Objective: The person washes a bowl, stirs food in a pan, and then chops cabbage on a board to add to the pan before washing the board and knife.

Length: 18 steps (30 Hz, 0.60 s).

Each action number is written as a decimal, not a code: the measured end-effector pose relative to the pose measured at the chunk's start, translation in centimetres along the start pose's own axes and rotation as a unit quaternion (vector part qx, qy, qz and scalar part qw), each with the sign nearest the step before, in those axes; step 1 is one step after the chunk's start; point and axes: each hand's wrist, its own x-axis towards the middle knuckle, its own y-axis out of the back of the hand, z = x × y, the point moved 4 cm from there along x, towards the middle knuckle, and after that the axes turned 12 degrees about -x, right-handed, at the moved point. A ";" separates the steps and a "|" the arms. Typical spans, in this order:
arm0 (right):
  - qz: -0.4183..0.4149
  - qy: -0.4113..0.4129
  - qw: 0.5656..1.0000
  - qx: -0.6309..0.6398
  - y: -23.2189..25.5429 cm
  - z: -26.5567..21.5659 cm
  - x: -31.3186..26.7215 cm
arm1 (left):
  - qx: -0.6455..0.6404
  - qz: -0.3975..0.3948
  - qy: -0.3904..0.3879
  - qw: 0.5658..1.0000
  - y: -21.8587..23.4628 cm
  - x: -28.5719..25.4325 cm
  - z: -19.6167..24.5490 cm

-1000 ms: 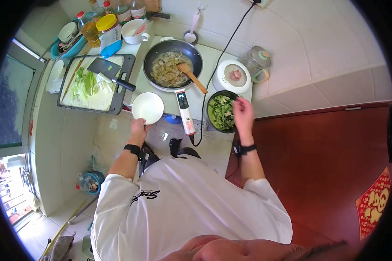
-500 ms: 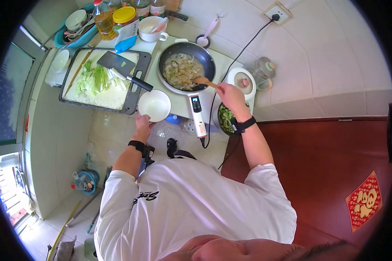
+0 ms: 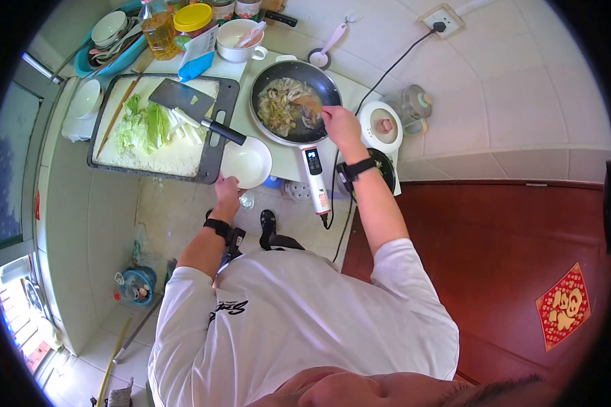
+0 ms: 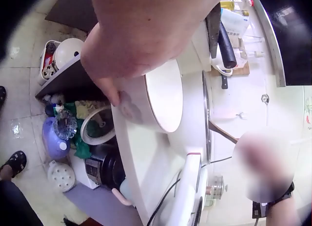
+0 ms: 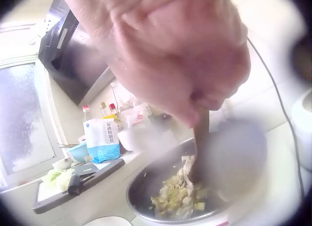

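Note:
My left hand (image 3: 228, 193) holds a white bowl (image 3: 248, 164) by its near edge, in front of the counter beside the cutting board; in the left wrist view the fingers lie along the bowl's outer wall. My right hand (image 3: 344, 127) grips the handle of a wooden spatula (image 5: 200, 143) above the right rim of a dark frying pan (image 3: 305, 76). The spatula's blade is down among pale slices and yellowish pieces of food (image 3: 278, 102) in the pan. The pan's white handle (image 3: 315, 182) points toward me. Steam or blur hides part of the pan in the right wrist view.
On the left, a cutting board (image 3: 214, 159) carries a cleaver (image 3: 180, 97) and chopped cabbage (image 3: 142, 125). A black cord (image 3: 390, 71) runs past the pan. A white lidded appliance (image 3: 377, 139) and a dark pot (image 3: 387, 169) stand right, partly behind the right arm.
My right hand left the pot of greens, took the spatula's handle and moved it up and inward over the pan, shifting the food. My left hand still holds the bowl, now nearer the board.

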 end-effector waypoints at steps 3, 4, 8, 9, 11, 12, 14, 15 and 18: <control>0.002 0.018 1.000 0.004 -2.6 -1.2 0.0 | 0.008 0.016 -0.002 1.000 0.1 0.0 0.0; -0.001 0.026 1.000 0.004 -2.2 -1.0 -0.6 | 0.009 0.016 -0.001 1.000 0.3 0.3 -0.1; -0.016 0.012 1.000 0.021 3.0 1.6 -2.6 | 0.004 0.027 0.001 1.000 0.8 1.8 -1.1; -0.068 0.012 0.998 -0.004 4.4 1.9 -3.1 | 0.006 0.021 0.001 1.000 0.5 1.6 -1.0; -0.120 0.013 0.992 -0.028 4.6 2.2 -3.3 | -0.002 0.026 0.003 1.000 0.1 1.2 -0.8; -0.155 0.029 0.986 -0.045 3.7 2.4 -3.4 | -0.007 0.030 0.004 1.000 -0.2 0.8 -0.6; -0.113 0.040 0.992 -0.030 1.6 2.2 -3.3 | 0.002 0.031 -0.001 1.000 -0.4 0.6 -0.4; -0.113 0.040 0.992 -0.029 0.5 1.6 -2.7 | 0.011 0.034 -0.006 0.999 -0.4 0.5 -0.3; -0.015 -0.006 1.000 0.012 -0.3 1.0 0.0 | 0.001 0.033 0.003 0.999 -0.5 0.3 -0.2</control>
